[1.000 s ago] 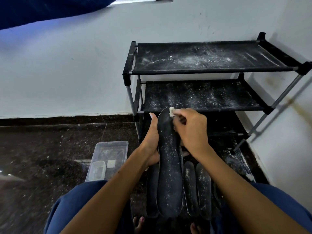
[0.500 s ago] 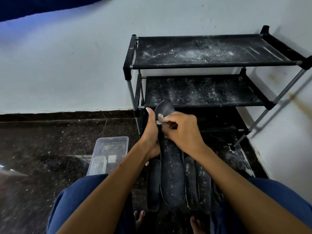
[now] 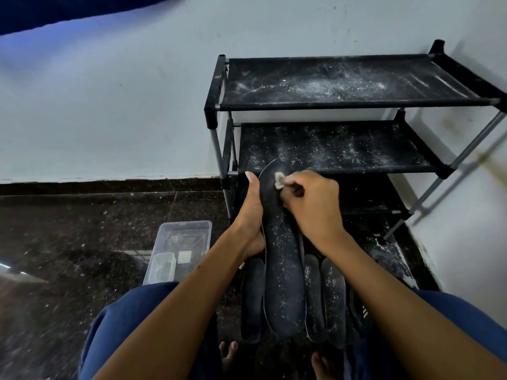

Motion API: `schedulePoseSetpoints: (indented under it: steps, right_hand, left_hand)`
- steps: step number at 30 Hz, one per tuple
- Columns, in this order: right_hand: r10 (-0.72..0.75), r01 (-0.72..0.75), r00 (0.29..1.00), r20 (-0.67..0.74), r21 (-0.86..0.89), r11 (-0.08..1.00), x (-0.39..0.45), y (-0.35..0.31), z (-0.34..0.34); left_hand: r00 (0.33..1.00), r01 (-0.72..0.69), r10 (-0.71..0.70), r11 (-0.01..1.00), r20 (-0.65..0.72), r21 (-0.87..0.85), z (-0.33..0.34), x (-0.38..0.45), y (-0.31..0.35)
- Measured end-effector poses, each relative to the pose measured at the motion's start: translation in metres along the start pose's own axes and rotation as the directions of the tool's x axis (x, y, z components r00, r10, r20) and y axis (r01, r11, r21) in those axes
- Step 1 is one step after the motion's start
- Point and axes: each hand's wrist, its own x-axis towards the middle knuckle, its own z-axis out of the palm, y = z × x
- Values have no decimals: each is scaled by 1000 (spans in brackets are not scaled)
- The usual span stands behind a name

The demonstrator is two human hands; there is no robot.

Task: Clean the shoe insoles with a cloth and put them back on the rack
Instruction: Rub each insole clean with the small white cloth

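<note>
Your right hand (image 3: pixel 312 207) pinches the cloth (image 3: pixel 279 180) on the far tip of the insole (image 3: pixel 281 259), which your left hand (image 3: pixel 251 215) grips mid-frame, its dusty length running down toward you, rack (image 3: pixel 356 105) beyond.

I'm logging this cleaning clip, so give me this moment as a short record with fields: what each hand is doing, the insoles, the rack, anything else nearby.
left hand: holds the raised insole by its left edge
right hand: pinches a small pale cloth against the insole's top end
raised insole: black, speckled with white dust
other insoles: lying below, also dusty
rack: black, shelves dusted white, no insoles on the two upper shelves
plastic box: clear, on the floor to the left
</note>
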Motion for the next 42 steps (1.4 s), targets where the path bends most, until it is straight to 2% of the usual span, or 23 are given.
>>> schedulePoseSetpoints:
  steps: [2,6,7,11,13,15,17,21,23,26,27,30,31,32,35,36,37,40,42]
  right_hand:
    - [9,-9,1000,7,-3,1000,0,0,0]
    - [-39,19,971,238,88,996,-9,-12,2]
    - [-39,23,974,224,73,997,-7,-11,0]
    - [0,0,1000,-5,-43,999,1,3,-4]
    - [-22,22,1000,17,-25,999,-4,-2,-1]
    - [-50,42,990,129,66,997,-9,-11,2]
    - [-58,49,979,197,51,998,-8,-12,2]
    - [-83,93,995,61,-172,981,0,1,-2]
    - [-97,114,985,140,-118,986,-4,-5,0]
    - [-56,44,947,316,43,998,-9,-12,1]
    - [-44,32,957,288,45,998,-8,-10,1]
    - [-37,40,997,63,-42,998,-5,-3,-1]
    - [-38,40,998,40,-52,998,-5,-3,-1]
    - [-42,44,997,58,-38,998,-7,-4,0]
    - [-58,36,971,230,97,995,-11,-10,2]
    - [-65,38,969,239,116,993,-11,-12,2]
    - [-64,40,977,201,120,992,-10,-12,1]
    - [-23,26,999,-44,49,998,-1,-5,-2]
    - [-27,26,998,-51,-15,1000,2,-4,-1]
  left_hand:
    - [1000,-2,1,1000,7,7,0,0,-1]
    - [999,8,-8,1000,-50,3,-4,3,4]
    - [999,5,-5,1000,-37,10,-4,2,4]
    - [998,21,-21,1000,51,9,1,-3,0]
    - [999,23,-23,1000,47,17,0,-2,-2]
    - [1000,13,-13,1000,-11,-9,-4,1,2]
    - [999,2,-3,1000,-35,-18,-6,3,5]
    - [1000,-24,24,1000,-7,9,-2,-1,6]
    - [999,-18,18,1000,-27,13,-5,0,5]
    - [997,-7,7,1000,-76,4,-10,0,7]
    - [998,-6,6,1000,-67,9,-10,0,7]
    - [1000,6,-5,1000,-18,26,-3,-4,5]
    - [1000,12,-12,1000,-7,28,-2,-5,5]
    - [1000,18,-18,999,-10,26,-1,-4,5]
    - [998,27,-27,1000,-54,-14,-4,-3,7]
    - [998,27,-28,1000,-57,-15,-5,-3,7]
    - [998,29,-29,1000,-48,-13,-4,-3,7]
    - [998,60,-59,998,14,-20,2,-7,3]
    - [997,73,-73,997,21,-15,3,-7,1]
